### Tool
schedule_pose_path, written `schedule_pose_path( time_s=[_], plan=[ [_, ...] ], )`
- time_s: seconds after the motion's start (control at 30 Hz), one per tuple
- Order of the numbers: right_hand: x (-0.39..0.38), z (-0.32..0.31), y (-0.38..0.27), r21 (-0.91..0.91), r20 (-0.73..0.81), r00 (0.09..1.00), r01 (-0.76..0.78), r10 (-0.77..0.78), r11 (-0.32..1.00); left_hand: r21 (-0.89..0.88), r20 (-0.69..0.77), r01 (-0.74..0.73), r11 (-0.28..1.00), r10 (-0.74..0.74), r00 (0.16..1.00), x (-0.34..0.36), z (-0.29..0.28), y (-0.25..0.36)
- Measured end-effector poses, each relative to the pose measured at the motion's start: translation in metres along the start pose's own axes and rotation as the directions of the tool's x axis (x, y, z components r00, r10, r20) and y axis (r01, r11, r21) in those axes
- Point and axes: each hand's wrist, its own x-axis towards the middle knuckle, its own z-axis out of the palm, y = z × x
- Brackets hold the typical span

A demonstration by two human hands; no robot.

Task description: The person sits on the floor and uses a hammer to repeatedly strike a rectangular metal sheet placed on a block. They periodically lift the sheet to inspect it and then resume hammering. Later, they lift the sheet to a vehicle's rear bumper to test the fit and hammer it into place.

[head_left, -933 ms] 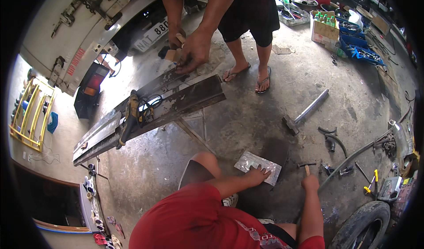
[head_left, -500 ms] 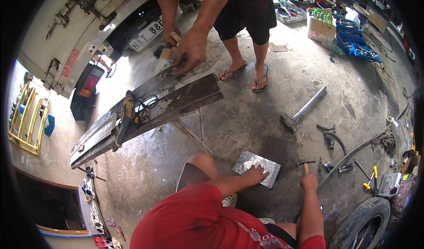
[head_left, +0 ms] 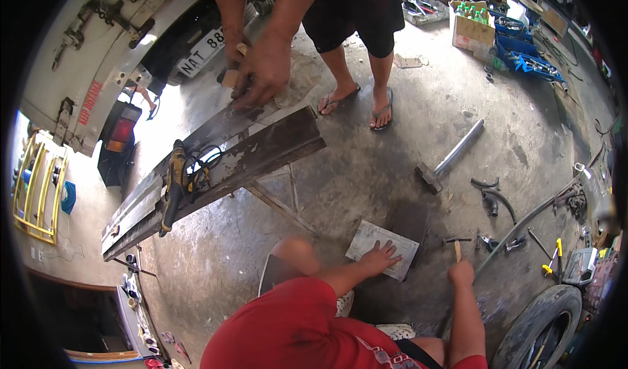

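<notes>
Low over the concrete floor, my left hand (head_left: pixel 381 259) lies flat with spread fingers on a thin, pale metal plate (head_left: pixel 367 237). The plate rests partly over a dark patch on the floor. To its right, my right hand (head_left: pixel 462 273) is wrapped round the wooden handle of a small hammer (head_left: pixel 458 246), its narrow dark head pointing away from me. The hammer is apart from the plate. A larger sledgehammer (head_left: pixel 428 178) with a metal handle lies farther off on the floor.
A co-worker's hands (head_left: pixel 261 74) hold a small tan piece above long steel beams (head_left: pixel 261 148) on a stand. A yellow-black power tool (head_left: pixel 173 179) lies on the beams. At right are a tire (head_left: pixel 523 343), hoses (head_left: pixel 504 205), blue toolboxes (head_left: pixel 530 67) and a bottle carton (head_left: pixel 472 35).
My left hand's fingers look more spread on the plate, which shines less. My right hand stays on the hammer. The co-worker's hands have shifted slightly left in view.
</notes>
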Motion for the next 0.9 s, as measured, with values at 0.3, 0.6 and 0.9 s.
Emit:
schedule_pose_path(
  time_s=[0.3, 0.6, 0.9],
  plan=[
    [0.005, 0.01, 0.021, 0.003, -0.028, 0.998, -0.054, 0.054, 0.999, -0.146, -0.046, -0.001, 0.989, -0.006, 0.999, 0.027, -0.011, -0.001],
    [0.003, 0.042, 0.04, 0.142, -0.058, 0.998, -0.019, 0.028, 0.99, -0.321, 0.117, 0.438, 0.84, -0.423, 0.898, 0.079, -0.062, -0.064],
    [-0.002, 0.074, 0.034, 0.361, -0.135, 0.985, -0.049, 0.104, 0.931, -0.491, 0.274, 0.575, 0.654, -0.51, 0.815, 0.069, -0.01, -0.13]
  ],
)
